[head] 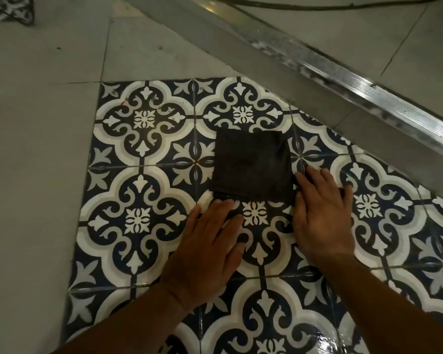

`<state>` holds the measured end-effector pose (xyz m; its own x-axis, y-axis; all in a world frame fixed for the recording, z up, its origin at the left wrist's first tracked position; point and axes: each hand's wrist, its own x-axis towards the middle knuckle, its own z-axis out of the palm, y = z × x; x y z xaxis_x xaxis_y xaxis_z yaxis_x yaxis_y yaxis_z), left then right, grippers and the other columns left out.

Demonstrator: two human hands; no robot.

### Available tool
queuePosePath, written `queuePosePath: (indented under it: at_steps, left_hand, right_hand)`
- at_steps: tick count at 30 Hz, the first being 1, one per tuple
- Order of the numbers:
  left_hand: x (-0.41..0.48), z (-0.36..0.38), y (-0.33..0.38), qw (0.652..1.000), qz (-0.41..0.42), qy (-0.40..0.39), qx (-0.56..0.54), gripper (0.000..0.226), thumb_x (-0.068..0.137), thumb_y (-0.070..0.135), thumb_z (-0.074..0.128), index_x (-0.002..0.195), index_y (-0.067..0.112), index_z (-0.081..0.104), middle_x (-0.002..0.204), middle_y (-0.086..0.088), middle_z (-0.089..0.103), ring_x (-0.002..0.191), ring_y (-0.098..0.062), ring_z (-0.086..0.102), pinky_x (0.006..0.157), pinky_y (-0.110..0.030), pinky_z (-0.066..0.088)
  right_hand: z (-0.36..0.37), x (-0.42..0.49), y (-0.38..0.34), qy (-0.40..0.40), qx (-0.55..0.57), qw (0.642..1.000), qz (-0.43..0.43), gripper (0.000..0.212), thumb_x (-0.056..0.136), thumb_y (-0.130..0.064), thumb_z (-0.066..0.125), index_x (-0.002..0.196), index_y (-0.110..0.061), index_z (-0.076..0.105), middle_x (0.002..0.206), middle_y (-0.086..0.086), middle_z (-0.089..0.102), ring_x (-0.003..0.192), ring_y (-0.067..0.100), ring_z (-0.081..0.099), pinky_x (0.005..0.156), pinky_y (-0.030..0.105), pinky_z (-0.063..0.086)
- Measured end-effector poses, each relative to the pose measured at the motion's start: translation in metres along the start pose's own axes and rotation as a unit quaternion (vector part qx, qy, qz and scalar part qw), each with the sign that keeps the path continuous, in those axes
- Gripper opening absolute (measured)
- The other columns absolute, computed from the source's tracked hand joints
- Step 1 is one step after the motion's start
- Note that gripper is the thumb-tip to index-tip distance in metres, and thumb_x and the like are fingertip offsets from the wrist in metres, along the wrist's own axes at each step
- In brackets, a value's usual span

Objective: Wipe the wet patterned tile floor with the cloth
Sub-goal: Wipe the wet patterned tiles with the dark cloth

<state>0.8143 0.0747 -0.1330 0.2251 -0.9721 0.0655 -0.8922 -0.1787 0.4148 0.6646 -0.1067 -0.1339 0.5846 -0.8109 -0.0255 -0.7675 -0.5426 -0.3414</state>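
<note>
A dark folded cloth (251, 166) lies flat as a neat square on the blue, white and grey patterned tile floor (141, 175). My left hand (205, 254) rests palm down on the tiles just below the cloth, its fingertips at the cloth's near edge. My right hand (322, 215) lies flat beside the cloth's near right corner, fingers touching that edge. Neither hand grips anything. The patterned tiles shine with water at the bottom right (317, 338).
Plain grey tiles (36, 123) border the patterned area on the left and top. A metal door track (325, 70) runs diagonally across the upper right, with a dark cable (317, 6) beyond it. A patterned object (8, 8) sits at the top left corner.
</note>
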Motion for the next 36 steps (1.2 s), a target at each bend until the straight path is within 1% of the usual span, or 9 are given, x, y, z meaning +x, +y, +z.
queuePosePath:
  at_steps: [4,8,10,14,18,22,26,32,36]
  left_hand:
    - [0.065,-0.012,0.007,0.997,-0.038,0.07,0.009,0.044,0.099,0.041,0.036,0.133,0.015,0.048,0.148,-0.012,0.04,0.142,-0.026,0.026,0.115,-0.055,0.018]
    - [0.151,0.0,0.019,0.985,-0.159,-0.058,0.032,0.061,0.098,0.054,0.019,0.15,0.022,0.022,0.161,-0.007,0.01,0.147,-0.029,-0.004,0.114,-0.057,-0.004]
    - [0.155,0.014,0.021,0.979,-0.17,-0.089,0.064,0.065,0.097,0.057,0.016,0.152,0.024,0.008,0.162,-0.005,-0.002,0.146,-0.029,-0.012,0.112,-0.059,-0.01]
    - [0.105,0.02,0.015,0.985,-0.12,-0.054,0.112,0.065,0.097,0.058,0.019,0.152,0.025,0.01,0.162,-0.004,0.007,0.147,-0.029,-0.001,0.112,-0.063,-0.004]
    - [0.046,-0.003,-0.029,0.982,-0.079,-0.087,0.151,0.064,0.097,0.061,0.018,0.153,0.03,0.009,0.161,0.002,0.007,0.148,-0.027,-0.001,0.11,-0.069,0.006]
    - [0.03,-0.034,-0.092,0.968,-0.168,-0.099,0.16,0.065,0.092,0.068,0.005,0.148,0.038,-0.01,0.161,0.007,-0.008,0.146,-0.021,-0.015,0.111,-0.065,-0.003]
    - [0.07,-0.036,-0.09,0.962,-0.239,-0.044,0.125,0.071,0.092,0.067,0.006,0.151,0.031,-0.004,0.162,0.002,-0.005,0.147,-0.025,-0.012,0.111,-0.062,-0.006]
    - [0.032,-0.034,-0.079,0.977,-0.137,-0.084,0.141,0.065,0.095,0.064,0.007,0.15,0.03,-0.002,0.162,0.002,-0.002,0.148,-0.024,-0.007,0.113,-0.065,0.003]
    - [0.019,-0.051,-0.114,0.971,-0.166,-0.08,0.151,0.068,0.092,0.068,0.003,0.149,0.034,-0.005,0.161,0.004,0.0,0.147,-0.02,-0.009,0.114,-0.063,0.002]
  right_hand:
    - [0.0,0.001,0.0,0.008,0.011,1.0,-0.002,0.055,0.097,-0.039,0.022,0.144,-0.023,0.043,0.156,0.005,0.036,0.149,0.021,0.015,0.118,0.06,-0.001]
    - [-0.002,-0.001,0.0,0.039,0.06,0.997,0.021,0.052,0.096,-0.027,0.031,0.145,-0.015,0.043,0.153,0.009,0.038,0.148,0.022,0.018,0.119,0.056,0.001]
    - [-0.001,-0.001,0.001,0.044,0.072,0.996,0.025,0.052,0.096,-0.025,0.032,0.146,-0.014,0.042,0.153,0.009,0.038,0.148,0.021,0.019,0.119,0.055,0.002]
    - [0.001,0.0,0.0,0.036,0.059,0.997,0.029,0.05,0.1,-0.03,0.029,0.146,-0.016,0.041,0.154,0.008,0.037,0.148,0.02,0.019,0.119,0.055,0.002]
    - [0.002,0.002,0.0,0.025,0.026,0.999,0.027,0.05,0.102,-0.037,0.026,0.145,-0.018,0.044,0.154,0.008,0.038,0.147,0.022,0.019,0.119,0.058,0.004]
    - [0.003,0.003,-0.001,0.013,0.003,0.999,0.03,0.052,0.103,-0.042,0.023,0.144,-0.019,0.044,0.156,0.007,0.035,0.148,0.022,0.016,0.119,0.058,0.003]
    - [0.004,0.003,-0.001,0.012,-0.002,0.999,0.031,0.053,0.103,-0.043,0.023,0.144,-0.019,0.044,0.156,0.007,0.033,0.149,0.022,0.014,0.118,0.058,0.002]
    - [0.003,0.004,-0.001,0.009,-0.001,0.999,0.032,0.054,0.102,-0.045,0.021,0.146,-0.02,0.041,0.157,0.006,0.032,0.149,0.02,0.013,0.119,0.056,0.0]
    - [0.003,0.004,-0.002,0.006,0.0,0.999,0.034,0.054,0.102,-0.047,0.021,0.146,-0.023,0.041,0.157,0.005,0.032,0.149,0.019,0.011,0.119,0.055,-0.002]
